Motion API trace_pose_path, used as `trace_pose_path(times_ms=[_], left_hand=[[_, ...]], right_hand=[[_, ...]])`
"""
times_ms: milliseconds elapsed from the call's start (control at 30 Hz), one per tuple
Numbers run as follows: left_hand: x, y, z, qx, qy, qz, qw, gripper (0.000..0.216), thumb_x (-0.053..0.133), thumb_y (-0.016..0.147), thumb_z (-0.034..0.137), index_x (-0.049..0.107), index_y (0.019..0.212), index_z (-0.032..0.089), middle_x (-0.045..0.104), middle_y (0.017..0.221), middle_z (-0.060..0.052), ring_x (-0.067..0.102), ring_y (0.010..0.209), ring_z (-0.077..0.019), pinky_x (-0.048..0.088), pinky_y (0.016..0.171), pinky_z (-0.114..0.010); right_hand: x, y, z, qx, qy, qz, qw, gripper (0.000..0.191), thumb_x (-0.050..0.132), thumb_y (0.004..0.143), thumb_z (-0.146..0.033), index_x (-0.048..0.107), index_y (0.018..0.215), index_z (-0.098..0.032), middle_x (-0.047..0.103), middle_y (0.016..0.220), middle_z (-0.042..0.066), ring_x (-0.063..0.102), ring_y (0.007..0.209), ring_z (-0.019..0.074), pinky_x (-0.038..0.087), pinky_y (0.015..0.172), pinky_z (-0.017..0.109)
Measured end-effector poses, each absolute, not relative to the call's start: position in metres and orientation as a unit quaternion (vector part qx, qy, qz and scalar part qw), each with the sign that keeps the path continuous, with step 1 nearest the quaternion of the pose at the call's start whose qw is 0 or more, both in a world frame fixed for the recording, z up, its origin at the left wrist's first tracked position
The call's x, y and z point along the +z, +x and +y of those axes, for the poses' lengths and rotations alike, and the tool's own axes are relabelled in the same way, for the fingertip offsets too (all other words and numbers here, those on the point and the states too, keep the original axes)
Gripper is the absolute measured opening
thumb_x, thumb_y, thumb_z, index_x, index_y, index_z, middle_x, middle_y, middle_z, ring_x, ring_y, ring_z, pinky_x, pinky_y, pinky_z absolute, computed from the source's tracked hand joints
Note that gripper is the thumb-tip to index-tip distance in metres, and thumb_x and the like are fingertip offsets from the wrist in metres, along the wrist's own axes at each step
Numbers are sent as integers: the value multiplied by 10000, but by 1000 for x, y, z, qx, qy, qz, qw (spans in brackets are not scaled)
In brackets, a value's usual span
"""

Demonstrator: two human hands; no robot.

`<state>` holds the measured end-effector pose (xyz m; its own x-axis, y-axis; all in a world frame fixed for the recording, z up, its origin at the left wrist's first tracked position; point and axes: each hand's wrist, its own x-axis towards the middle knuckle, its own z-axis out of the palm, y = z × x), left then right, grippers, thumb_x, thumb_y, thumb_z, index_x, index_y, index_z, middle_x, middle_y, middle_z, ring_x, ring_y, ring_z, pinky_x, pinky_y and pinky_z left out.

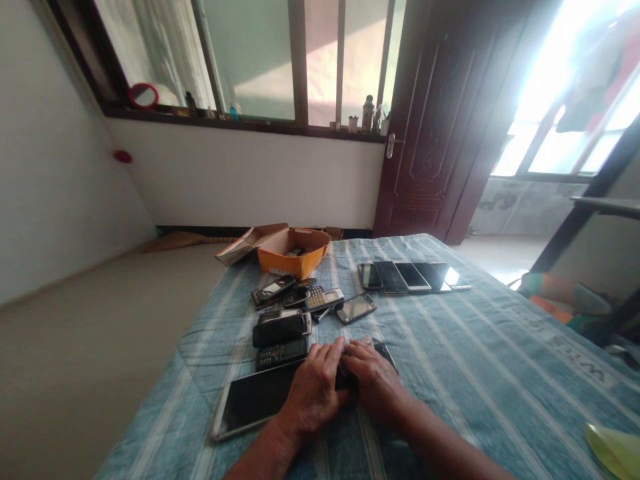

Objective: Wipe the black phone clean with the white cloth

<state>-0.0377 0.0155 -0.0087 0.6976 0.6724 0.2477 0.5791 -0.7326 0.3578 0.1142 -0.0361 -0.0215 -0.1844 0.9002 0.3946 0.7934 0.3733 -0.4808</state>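
My left hand (316,383) and my right hand (373,373) meet near the front of the bed, fingers bent and fingertips almost touching. Both are closed around something dark (346,380) that is mostly hidden beneath them. Beside my right fingers the corner of a dark phone (386,355) shows. Under my left wrist lies a large tablet (257,399) with a white rim and a black screen. Just beyond it are a black keypad phone (281,353) and a dark phone with a silver end (281,329).
Several old phones (325,300) lie in a loose pile. A touchscreen phone (357,308) is to their right. Several smartphones (413,277) form a row farther back. An open orange box (293,263) stands at the far edge of the striped blue bedsheet (470,360).
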Motion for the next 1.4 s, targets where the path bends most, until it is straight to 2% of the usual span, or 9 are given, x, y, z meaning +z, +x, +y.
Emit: trace_pose_path(times_ms=[167, 333, 400, 633, 767, 900, 1000, 1200, 1400], left_hand=[[-11, -39, 14, 205, 903, 345, 150, 813, 681, 658, 208, 340, 1392, 139, 571, 1255, -147, 540, 1118, -312, 397, 1015, -496], [-7, -37, 10, 207, 897, 354, 164, 820, 683, 633, 213, 357, 1380, 128, 578, 1198, -142, 529, 1112, -307, 413, 1006, -469], [-6, -36, 10, 206, 897, 354, 169, 818, 678, 632, 210, 356, 1380, 132, 559, 1225, -141, 516, 1133, -306, 409, 1014, -465], [-13, -38, 12, 233, 897, 342, 158, 863, 628, 632, 140, 274, 1419, 138, 500, 1317, -149, 466, 1220, -294, 398, 1040, -452], [-7, -37, 9, 217, 896, 354, 155, 830, 646, 644, 189, 314, 1404, 138, 533, 1285, -142, 502, 1178, -288, 415, 1026, -437], [2, -35, 5, 179, 895, 378, 152, 819, 670, 627, 210, 364, 1380, 113, 542, 1284, -148, 500, 1179, -288, 393, 1045, -423], [2, -35, 5, 168, 897, 383, 144, 836, 676, 630, 240, 352, 1394, 139, 567, 1258, -123, 515, 1155, -278, 404, 1032, -411], [0, -35, 8, 154, 901, 385, 125, 800, 660, 636, 229, 388, 1381, 126, 589, 1227, -118, 530, 1124, -272, 409, 1021, -385], [3, -35, 7, 145, 903, 384, 126, 801, 706, 638, 304, 419, 1364, 125, 597, 1218, -122, 526, 1125, -287, 424, 1006, -399]], right_hand=[[-17, 109, -22, 126, -535, -769, 327, 290, 445, 853, -81, 661, 1015, -188, 651, 983, 65, 565, 1010, 182, 407, 914, 288], [-22, 126, -28, 110, -591, -741, 299, 242, 438, 868, -75, 655, 884, -179, 627, 931, 42, 555, 881, 163, 410, 787, 252], [-22, 125, -28, 98, -616, -728, 284, 239, 445, 860, -70, 658, 879, -179, 626, 931, 45, 553, 879, 167, 412, 788, 253], [-17, 103, -25, 106, -531, -784, 303, 292, 480, 867, -87, 647, 1080, -198, 641, 1057, 63, 544, 1081, 188, 343, 1022, 321], [-25, 123, -32, 87, -566, -760, 308, 304, 449, 882, -84, 666, 1044, -222, 646, 1113, 59, 539, 1131, 211, 365, 1028, 381], [-46, 151, -51, 39, -633, -706, 315, 401, 400, 869, -69, 633, 1160, -217, 582, 1284, 86, 462, 1258, 266, 335, 1067, 492], [-60, 152, -69, 10, -639, -699, 321, 470, 368, 836, -29, 625, 1189, -204, 543, 1340, 99, 424, 1300, 267, 360, 1061, 496], [-58, 134, -79, 17, -579, -767, 276, 494, 429, 811, -25, 608, 1221, -235, 531, 1359, 68, 396, 1321, 266, 375, 1054, 502], [-54, 152, -70, 3, -640, -716, 278, 535, 371, 786, 16, 622, 1210, -195, 538, 1347, 99, 415, 1308, 274, 374, 1049, 526]])
